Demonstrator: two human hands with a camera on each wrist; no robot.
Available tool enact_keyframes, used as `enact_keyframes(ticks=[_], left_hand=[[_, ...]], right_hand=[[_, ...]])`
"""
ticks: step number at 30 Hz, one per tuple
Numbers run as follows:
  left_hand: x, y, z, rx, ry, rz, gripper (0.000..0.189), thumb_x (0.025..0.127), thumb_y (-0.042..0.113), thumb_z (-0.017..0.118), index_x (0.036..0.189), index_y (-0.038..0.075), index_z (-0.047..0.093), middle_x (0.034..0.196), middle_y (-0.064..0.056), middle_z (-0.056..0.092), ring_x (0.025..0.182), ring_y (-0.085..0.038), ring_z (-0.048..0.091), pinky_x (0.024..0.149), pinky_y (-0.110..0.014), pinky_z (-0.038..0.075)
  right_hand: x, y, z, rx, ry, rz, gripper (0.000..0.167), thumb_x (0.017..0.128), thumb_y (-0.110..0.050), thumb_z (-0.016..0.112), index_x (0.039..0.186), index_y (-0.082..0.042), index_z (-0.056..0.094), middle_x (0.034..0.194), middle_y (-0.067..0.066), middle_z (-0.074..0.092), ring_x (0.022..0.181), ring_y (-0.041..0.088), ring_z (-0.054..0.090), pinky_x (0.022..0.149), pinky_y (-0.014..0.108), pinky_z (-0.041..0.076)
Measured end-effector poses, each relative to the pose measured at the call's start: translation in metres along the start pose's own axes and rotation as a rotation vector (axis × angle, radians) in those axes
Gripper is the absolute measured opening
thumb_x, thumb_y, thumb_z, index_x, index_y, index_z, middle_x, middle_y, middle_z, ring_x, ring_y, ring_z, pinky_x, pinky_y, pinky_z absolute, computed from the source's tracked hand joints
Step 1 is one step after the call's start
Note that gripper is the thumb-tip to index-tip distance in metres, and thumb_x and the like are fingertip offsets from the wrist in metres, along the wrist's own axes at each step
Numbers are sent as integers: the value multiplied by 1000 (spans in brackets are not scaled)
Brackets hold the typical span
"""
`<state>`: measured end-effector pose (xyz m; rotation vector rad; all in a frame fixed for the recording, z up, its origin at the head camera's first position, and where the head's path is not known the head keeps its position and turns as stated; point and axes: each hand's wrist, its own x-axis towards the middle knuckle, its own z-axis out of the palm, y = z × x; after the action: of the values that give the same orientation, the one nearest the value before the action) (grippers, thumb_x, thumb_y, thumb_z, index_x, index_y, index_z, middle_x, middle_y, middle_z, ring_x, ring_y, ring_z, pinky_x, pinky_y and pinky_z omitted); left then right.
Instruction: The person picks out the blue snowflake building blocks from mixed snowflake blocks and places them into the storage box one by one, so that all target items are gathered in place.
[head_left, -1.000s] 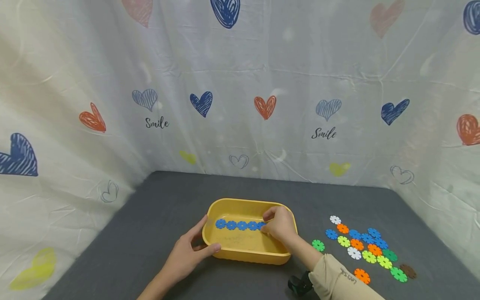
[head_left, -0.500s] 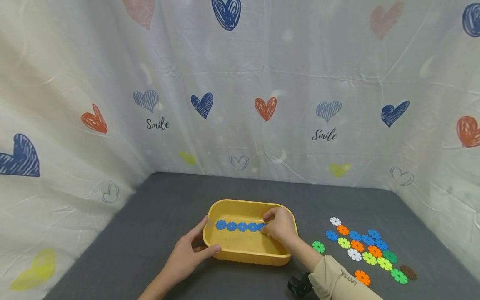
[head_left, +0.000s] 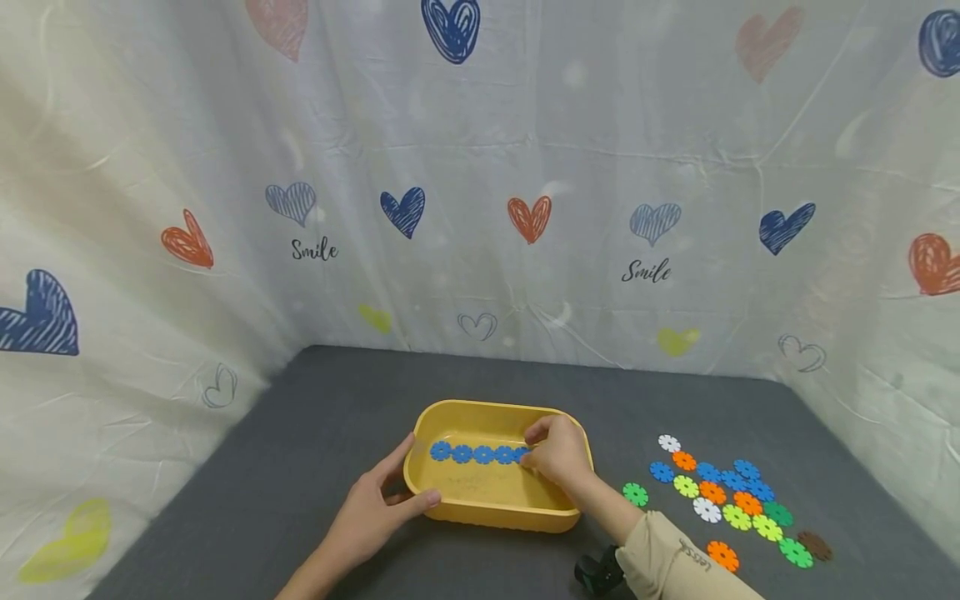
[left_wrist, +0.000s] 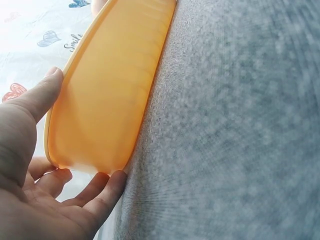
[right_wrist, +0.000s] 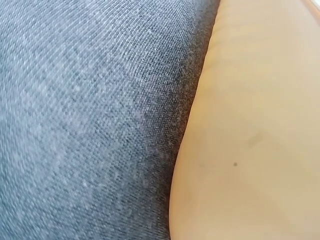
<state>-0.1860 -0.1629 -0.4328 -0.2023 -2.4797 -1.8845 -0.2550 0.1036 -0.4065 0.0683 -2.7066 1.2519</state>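
A yellow plastic tub [head_left: 502,515] stands on the dark cloth. Inside it, a row of several blue snowflake discs [head_left: 483,455] runs left to right. My left hand [head_left: 369,508] holds the tub's left end, thumb on the near side and fingers round the corner; the left wrist view shows this hand [left_wrist: 55,200] against the tub wall [left_wrist: 100,95]. My right hand [head_left: 561,454] reaches into the tub and pinches the rightmost blue disc [head_left: 520,454], partly hidden by the fingers. In the right wrist view, only the tub's outer wall [right_wrist: 250,125] and cloth show, not the hand.
Loose snowflake discs [head_left: 712,492] in several colours lie on the cloth right of the tub, with a green disc [head_left: 635,494] nearest it. A black object [head_left: 598,572] shows by the right sleeve [head_left: 682,562]. A heart-printed curtain [head_left: 465,275] closes off the back and sides.
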Motion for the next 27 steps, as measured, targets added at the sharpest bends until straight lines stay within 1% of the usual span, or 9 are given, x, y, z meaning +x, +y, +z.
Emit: enact_keyframes(ticks=[4,9,12,16,22,27], left_hand=[[0,0,0,-4,-5,3,89,81,29,84,154,21,35,144,-13,47,120,-27,56,85,-31,56],[1,0,0,-8,-7,7,89,81,28,84,155,21,35,143,-14,49,119,-27,57,85,-31,56],[1,0,1,-1,-2,4,89,80,29,84,154,21,35,144,-13,47,120,-26,56,85,-31,55],[1,-1,1,2,0,1,90,80,30,84,154,21,35,146,-12,46,121,-26,55,86,-32,55],[1,-1,0,-1,-2,3,90,80,30,84,154,20,35,143,-13,49,119,-26,57,84,-31,56],[1,-1,0,-9,-5,5,90,80,29,84,154,19,35,145,-12,47,119,-27,57,84,-30,56]], right_hand=[[-1,-1,-1,18,4,-11,30,62,6,88,86,-2,73,84,4,69,79,19,62,71,34,54],[-3,-4,-5,93,-17,-31,30,65,7,86,91,0,73,88,7,69,69,16,65,64,32,56],[-5,-5,-7,118,-35,-41,30,66,7,86,92,1,72,90,9,69,66,16,67,63,31,57],[-8,-6,-10,126,-43,-55,29,68,4,87,94,1,73,91,9,70,68,16,66,64,32,57],[-13,-9,-20,146,-50,-80,28,71,0,87,96,-1,74,95,7,71,78,19,66,66,34,57],[-16,-10,-32,193,-59,-71,27,72,-1,87,96,-2,75,97,8,71,77,19,67,65,35,57]])
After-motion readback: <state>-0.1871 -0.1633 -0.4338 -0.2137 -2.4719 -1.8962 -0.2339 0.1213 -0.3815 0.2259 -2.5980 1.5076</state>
